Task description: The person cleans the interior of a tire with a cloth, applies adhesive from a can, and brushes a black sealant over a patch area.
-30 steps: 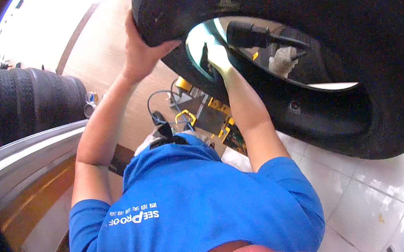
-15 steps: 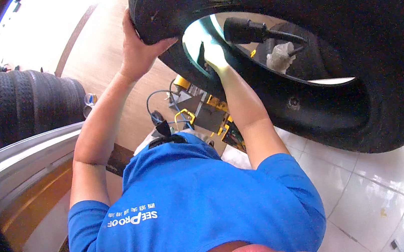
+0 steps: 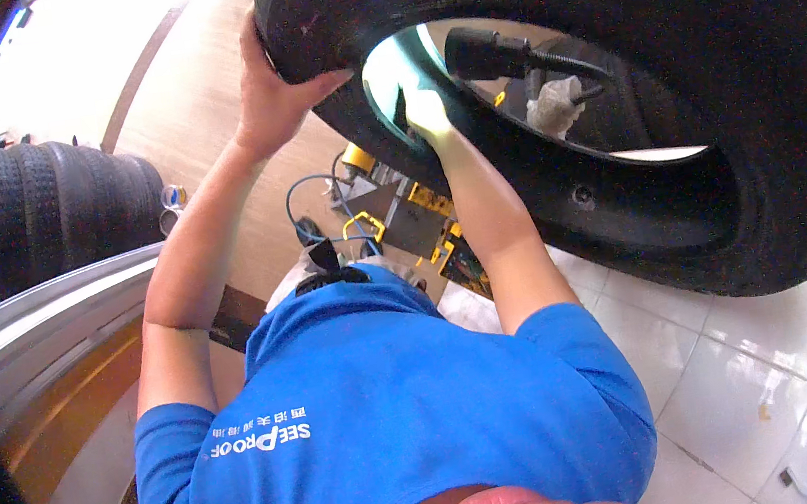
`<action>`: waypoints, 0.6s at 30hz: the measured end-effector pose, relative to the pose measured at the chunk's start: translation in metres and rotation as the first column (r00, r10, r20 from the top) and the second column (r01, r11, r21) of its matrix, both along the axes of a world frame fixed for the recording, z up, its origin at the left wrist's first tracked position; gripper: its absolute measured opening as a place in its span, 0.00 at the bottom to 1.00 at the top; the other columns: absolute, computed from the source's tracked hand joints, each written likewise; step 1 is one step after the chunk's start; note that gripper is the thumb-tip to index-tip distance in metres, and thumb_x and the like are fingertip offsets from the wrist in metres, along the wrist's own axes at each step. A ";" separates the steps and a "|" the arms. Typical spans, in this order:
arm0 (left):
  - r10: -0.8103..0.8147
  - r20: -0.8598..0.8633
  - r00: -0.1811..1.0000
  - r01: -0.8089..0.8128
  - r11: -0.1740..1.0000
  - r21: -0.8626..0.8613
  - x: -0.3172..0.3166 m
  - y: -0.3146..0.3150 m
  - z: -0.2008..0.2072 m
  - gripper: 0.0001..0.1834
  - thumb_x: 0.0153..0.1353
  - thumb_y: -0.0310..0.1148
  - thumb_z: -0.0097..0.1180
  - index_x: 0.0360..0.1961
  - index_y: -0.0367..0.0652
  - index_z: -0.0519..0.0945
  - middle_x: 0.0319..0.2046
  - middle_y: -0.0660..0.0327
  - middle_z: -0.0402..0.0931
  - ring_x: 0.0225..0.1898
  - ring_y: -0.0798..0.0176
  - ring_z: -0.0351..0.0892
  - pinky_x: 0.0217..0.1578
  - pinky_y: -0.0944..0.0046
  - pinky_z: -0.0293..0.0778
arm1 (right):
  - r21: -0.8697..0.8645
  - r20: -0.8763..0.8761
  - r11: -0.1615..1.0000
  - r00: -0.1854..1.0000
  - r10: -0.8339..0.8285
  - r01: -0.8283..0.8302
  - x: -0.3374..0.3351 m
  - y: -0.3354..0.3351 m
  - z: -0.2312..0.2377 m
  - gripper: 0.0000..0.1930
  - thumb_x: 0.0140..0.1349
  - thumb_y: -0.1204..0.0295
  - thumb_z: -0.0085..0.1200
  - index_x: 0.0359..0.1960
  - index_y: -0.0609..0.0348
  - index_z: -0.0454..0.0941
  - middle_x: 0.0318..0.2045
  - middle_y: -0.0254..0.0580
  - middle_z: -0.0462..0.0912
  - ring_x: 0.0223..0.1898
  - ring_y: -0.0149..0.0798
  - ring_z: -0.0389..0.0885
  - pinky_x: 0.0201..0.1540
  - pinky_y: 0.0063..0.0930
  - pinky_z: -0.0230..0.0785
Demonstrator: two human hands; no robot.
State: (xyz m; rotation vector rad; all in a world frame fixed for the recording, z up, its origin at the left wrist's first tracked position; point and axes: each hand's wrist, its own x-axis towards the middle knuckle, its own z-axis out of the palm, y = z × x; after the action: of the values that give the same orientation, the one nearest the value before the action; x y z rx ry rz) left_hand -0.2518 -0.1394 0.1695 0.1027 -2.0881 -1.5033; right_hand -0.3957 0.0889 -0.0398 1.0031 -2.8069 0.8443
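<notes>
A large black tyre [image 3: 566, 262] stands tilted in front of me, its hollow inside facing me. My left hand [image 3: 276, 101] is closed on the tyre's left edge, with the thumb on the near sidewall and the fingers round the tread. My right hand [image 3: 423, 106] reaches through the opening to the brightly lit inner wall on the left. Glare washes out its fingers, so I cannot make out whether they hold anything. Through the opening show a black lamp-like head [image 3: 482, 53] on a ribbed flexible arm and a joint wrapped in whitish plastic [image 3: 555, 109].
At the left, a row of tyres [image 3: 57, 219] stands behind a silver-edged panel [image 3: 67, 303]. Below my hands, a yellow-handled tool [image 3: 363, 227], a blue hose [image 3: 291, 200] and an open tool case [image 3: 460, 260] lie on the floor. White tiles [image 3: 733, 393] cover the floor at right.
The view has shifted slightly, and the tyre sits a little higher in the picture. Both hands keep nearly the same places on the tyre.
</notes>
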 end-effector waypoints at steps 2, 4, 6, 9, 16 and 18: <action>0.015 -0.018 1.000 -0.015 0.999 -0.039 -0.005 0.000 0.004 0.61 0.36 0.41 0.76 0.65 0.36 0.47 0.55 0.46 0.64 0.57 0.53 0.66 0.58 0.56 0.63 | -0.107 -0.361 0.991 0.932 0.033 -0.077 -0.005 0.004 0.000 0.16 0.65 0.72 0.34 0.50 0.54 0.72 0.30 0.53 0.81 0.29 0.52 0.81 0.33 0.40 0.74; 0.047 -0.012 0.999 -0.048 0.996 -0.077 -0.001 0.000 0.006 0.60 0.36 0.41 0.77 0.64 0.36 0.47 0.55 0.46 0.64 0.57 0.53 0.66 0.58 0.56 0.64 | -0.108 -0.254 0.994 0.967 -0.022 -0.005 -0.011 0.000 0.001 0.15 0.65 0.72 0.34 0.49 0.55 0.72 0.30 0.53 0.81 0.30 0.52 0.81 0.33 0.41 0.74; 0.033 0.024 0.999 -0.033 0.999 -0.026 0.002 -0.001 0.009 0.60 0.36 0.41 0.76 0.64 0.36 0.47 0.55 0.46 0.64 0.57 0.53 0.66 0.58 0.56 0.63 | 0.033 0.087 0.996 0.993 -0.081 0.078 -0.003 -0.004 -0.001 0.15 0.66 0.70 0.35 0.47 0.56 0.74 0.30 0.54 0.80 0.31 0.52 0.80 0.34 0.42 0.73; -0.017 -0.048 0.999 0.016 1.000 -0.009 -0.011 0.006 0.012 0.60 0.37 0.41 0.76 0.64 0.36 0.47 0.55 0.46 0.64 0.57 0.53 0.66 0.58 0.56 0.63 | -0.017 -0.254 1.000 0.967 -0.001 -0.003 -0.012 0.021 -0.022 0.16 0.67 0.67 0.36 0.46 0.61 0.73 0.32 0.57 0.80 0.33 0.54 0.80 0.35 0.45 0.72; 0.047 0.015 0.999 -0.046 0.998 -0.049 -0.001 -0.004 0.013 0.60 0.37 0.42 0.76 0.64 0.35 0.46 0.55 0.45 0.64 0.56 0.52 0.67 0.57 0.56 0.64 | 0.171 0.475 0.959 0.834 -0.280 0.225 0.017 -0.001 0.047 0.27 0.68 0.51 0.31 0.51 0.61 0.72 0.44 0.62 0.77 0.46 0.57 0.76 0.49 0.42 0.67; 0.047 0.038 0.998 -0.046 0.998 -0.033 -0.003 0.008 0.031 0.61 0.37 0.42 0.76 0.64 0.36 0.45 0.54 0.45 0.64 0.56 0.51 0.67 0.57 0.56 0.64 | 0.232 0.530 0.918 0.749 -0.397 0.322 0.012 0.015 0.045 0.36 0.65 0.41 0.30 0.51 0.61 0.75 0.51 0.61 0.74 0.55 0.56 0.72 0.58 0.39 0.61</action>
State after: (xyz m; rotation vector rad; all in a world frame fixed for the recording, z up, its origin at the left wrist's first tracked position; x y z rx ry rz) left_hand -0.2545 -0.1310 0.2005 0.1683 -2.1247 -1.4500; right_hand -0.3834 0.1037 0.0049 0.1756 -3.4139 1.0594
